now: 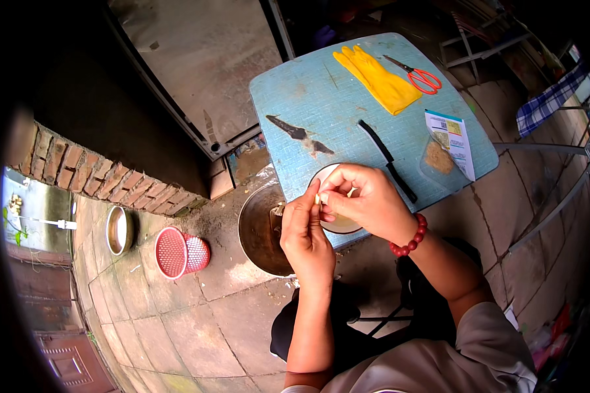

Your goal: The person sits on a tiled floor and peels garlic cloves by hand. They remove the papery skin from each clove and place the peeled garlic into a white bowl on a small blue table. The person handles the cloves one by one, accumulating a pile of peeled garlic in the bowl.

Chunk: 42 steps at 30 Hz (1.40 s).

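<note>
Over a pale bowl with a dark rim (346, 227), my two hands meet at the fingertips. Pinched between them is a small pale piece (317, 199), too small to name surely. My left hand (306, 233) grips it from the left with thumb and fingers. From the right, the thumb and forefinger of my right hand (366, 194) close on the same piece. A red bead bracelet (412, 241) circles my right wrist. The bowl stands at the near edge of the blue table (344, 105), largely hidden by my hands.
On the table lie yellow rubber gloves (381, 83), red-handled scissors (423, 80), a long black-handled tool, probably a knife (400, 182), an open packet (453, 140) with brown contents, and dark scraps (295, 130). Left are a large metal basin (255, 240), a red plastic basket (195, 253) and a metal bowl (113, 231).
</note>
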### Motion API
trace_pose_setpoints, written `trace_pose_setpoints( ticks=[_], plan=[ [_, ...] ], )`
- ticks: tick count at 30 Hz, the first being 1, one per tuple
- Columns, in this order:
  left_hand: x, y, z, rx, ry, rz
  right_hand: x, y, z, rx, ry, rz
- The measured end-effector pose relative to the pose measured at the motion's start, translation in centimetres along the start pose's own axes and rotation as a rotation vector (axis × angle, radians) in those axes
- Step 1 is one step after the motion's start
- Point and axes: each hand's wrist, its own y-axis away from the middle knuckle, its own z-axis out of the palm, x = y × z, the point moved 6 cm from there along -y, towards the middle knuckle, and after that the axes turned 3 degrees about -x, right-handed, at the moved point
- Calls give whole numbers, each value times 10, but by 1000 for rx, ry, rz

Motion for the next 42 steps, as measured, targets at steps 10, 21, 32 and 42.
trace_pose_setpoints(
  ticks=[10,21,32,42],
  plan=[
    [5,2,1,-4,-97,42,7,2,0,17,-43,22],
    [-24,4,8,-63,435,-215,0,3,0,94,295,-54],
    [-37,3,2,22,922,-437,-21,5,3,134,411,-237],
    [-39,0,-5,28,972,-456,5,0,1,88,-35,-100]
  ],
)
